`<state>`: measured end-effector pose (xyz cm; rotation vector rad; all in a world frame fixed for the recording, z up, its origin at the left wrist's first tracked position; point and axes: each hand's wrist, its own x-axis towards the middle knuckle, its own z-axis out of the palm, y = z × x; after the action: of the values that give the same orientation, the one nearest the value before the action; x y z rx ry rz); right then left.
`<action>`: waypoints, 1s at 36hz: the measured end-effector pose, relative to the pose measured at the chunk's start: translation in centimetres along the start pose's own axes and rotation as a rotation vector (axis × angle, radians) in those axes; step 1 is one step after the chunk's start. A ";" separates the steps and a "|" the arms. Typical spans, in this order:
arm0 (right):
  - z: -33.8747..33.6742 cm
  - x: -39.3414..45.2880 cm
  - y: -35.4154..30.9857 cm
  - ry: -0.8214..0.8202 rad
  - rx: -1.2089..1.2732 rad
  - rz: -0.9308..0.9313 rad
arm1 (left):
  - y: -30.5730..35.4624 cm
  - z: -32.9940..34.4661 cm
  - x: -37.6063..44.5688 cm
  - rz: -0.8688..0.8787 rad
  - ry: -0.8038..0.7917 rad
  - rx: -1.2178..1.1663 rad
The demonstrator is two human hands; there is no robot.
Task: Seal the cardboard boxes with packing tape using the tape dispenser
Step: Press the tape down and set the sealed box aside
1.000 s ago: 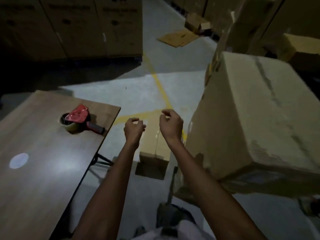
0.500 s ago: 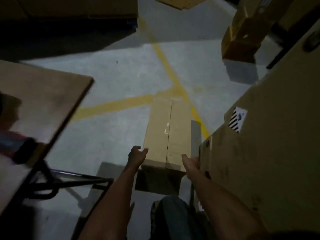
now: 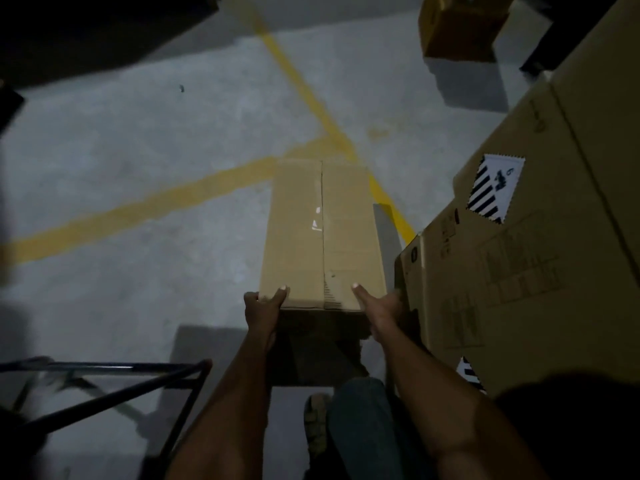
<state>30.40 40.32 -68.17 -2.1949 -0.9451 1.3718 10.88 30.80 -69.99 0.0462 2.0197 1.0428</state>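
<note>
A: What are the hands doing?

B: The left hand (image 3: 262,308) grips the near left corner of the cardboard box (image 3: 322,233), thumb lying on top, fingers curled over the edge. The right hand (image 3: 379,306) holds the near right corner, thumb on top; its other fingers go down the side, out of sight.

A: And the box itself?

B: Long, narrow, plain brown, lying on the concrete floor (image 3: 138,150) in the middle of the frame, running away from the person. Its two top flaps are closed and meet at a centre seam. Small pale scraps sit beside the seam; I cannot tell whether tape covers it.

A: What's around it?

B: A much larger carton (image 3: 519,271) stands just beside it on the right, bearing a black-and-white striped label (image 3: 495,187). Yellow floor lines (image 3: 145,206) cross under the far end. Another brown box (image 3: 457,26) sits at upper right. A dark metal frame (image 3: 114,382) fills the lower left, blurred. A trouser leg (image 3: 363,427) and shoe (image 3: 317,424) show at bottom centre.
</note>
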 end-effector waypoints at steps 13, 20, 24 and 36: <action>-10.7 -17.1 -11.0 -0.043 -0.016 -0.092 | 10.2 -8.5 -16.1 -0.052 0.112 -0.142; -19.5 -32.5 -13.7 0.075 0.017 -0.149 | 14.6 -16.3 -29.8 0.059 0.095 -0.162; -24.2 -40.8 -13.7 0.109 0.125 -0.218 | 16.5 -20.8 -37.8 0.164 0.074 -0.215; -36.0 -53.7 -7.6 0.058 0.362 -0.522 | 14.1 -29.3 -58.7 0.483 0.104 -0.455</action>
<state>44.13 8.28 -13.12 -1.5674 -1.0545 1.1148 23.97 -1.51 -12.61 0.2524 1.8544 1.8223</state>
